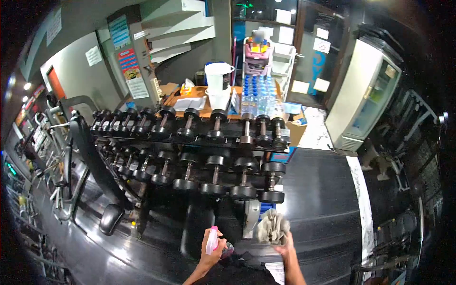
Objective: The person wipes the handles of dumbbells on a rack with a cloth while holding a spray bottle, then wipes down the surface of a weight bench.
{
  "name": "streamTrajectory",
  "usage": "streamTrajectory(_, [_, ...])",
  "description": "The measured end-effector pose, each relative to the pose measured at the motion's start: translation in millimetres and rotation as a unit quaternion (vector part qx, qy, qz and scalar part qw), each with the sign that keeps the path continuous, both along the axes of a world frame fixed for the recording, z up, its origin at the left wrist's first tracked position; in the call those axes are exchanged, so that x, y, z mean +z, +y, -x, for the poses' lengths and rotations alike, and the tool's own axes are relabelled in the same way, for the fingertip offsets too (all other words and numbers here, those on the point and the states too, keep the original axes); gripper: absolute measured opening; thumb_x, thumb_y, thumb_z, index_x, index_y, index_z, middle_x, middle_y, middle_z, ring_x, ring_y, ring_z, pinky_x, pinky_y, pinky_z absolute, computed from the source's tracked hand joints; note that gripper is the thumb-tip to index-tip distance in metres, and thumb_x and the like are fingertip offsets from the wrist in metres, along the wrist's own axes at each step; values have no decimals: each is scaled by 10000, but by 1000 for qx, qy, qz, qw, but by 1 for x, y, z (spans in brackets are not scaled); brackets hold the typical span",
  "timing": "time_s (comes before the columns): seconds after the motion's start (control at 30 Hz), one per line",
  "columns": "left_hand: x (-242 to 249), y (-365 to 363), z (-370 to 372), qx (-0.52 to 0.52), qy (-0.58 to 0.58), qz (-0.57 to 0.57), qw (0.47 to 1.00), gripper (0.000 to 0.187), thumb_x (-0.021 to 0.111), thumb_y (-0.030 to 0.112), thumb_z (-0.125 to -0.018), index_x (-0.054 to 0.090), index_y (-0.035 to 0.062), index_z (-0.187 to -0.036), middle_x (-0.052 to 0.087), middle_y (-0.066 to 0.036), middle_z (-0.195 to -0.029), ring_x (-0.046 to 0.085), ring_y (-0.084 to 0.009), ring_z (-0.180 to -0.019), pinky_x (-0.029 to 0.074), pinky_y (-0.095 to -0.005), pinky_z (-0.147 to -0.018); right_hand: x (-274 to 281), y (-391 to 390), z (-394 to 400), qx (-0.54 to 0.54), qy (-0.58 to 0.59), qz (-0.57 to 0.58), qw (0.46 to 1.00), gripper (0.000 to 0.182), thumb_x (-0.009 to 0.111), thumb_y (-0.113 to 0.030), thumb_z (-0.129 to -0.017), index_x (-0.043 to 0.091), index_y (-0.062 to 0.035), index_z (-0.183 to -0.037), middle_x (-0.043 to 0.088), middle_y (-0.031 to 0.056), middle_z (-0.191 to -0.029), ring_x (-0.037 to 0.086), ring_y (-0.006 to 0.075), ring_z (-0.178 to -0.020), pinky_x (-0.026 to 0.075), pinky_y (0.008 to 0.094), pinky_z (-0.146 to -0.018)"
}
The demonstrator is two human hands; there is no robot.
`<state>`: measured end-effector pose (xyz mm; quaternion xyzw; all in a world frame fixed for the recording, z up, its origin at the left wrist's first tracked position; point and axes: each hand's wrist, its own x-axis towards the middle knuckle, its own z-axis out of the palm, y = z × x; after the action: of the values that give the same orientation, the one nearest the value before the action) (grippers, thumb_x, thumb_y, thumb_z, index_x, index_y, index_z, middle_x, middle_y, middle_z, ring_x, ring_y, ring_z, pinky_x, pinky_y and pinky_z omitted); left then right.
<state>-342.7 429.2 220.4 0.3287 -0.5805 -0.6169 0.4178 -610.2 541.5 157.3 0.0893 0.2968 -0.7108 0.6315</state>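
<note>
My left hand [207,252] is closed around a spray bottle [213,240] with a pink and white trigger head. Part of the bottle's body is hidden by my fingers. In my right hand [287,247] is a crumpled greyish-beige cloth [273,229], gripped from its right side. Both hands are low in the head view, in front of a two-tier rack of black dumbbells [215,175]. The cloth is just below the right end of the lower row, and a dark padded bench [197,223] lies behind my left hand.
Behind the rack, a wooden table [197,90] bears white buckets [218,78] and several water bottles [256,97]. A glass-door fridge [363,95] stands at the right. Gym machines with a black seat back [95,156] are on the left. A small bottle [134,230] stands on the floor.
</note>
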Motion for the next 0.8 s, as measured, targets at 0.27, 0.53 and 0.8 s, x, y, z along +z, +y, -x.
streamTrajectory(0.27, [32, -29, 19, 114, -185, 180, 959, 483, 652, -73, -791, 350, 55, -1145, 479, -37, -815, 583, -107, -709, 505, -283, -700, 3, -87, 58, 52, 67, 15, 996, 475, 598, -336, -912, 510, -88, -1308, 597, 71, -1246, 589, 239, -1102, 474, 410, -935])
streamTrajectory(0.53, [24, -94, 27, 89, -66, 86, 990, 497, 650, -79, -787, 387, 43, -1191, 527, -74, -1029, 594, -116, -721, 484, -282, -768, 12, -169, 35, 41, 5, 80, 996, 392, 555, -313, -939, 557, -83, -1256, 616, 94, -1223, 611, 258, -1079, 486, 431, -944])
streamTrajectory(0.8, [16, -154, 28, 44, -115, 114, 986, 272, 607, -27, -867, 471, 4, -1100, 581, -94, -1040, 602, -109, -712, 507, -263, -679, 18, -204, 26, -5, -48, 101, 994, 382, 567, -328, -927, 581, -113, -1243, 635, 71, -1204, 607, 265, -1083, 488, 440, -938])
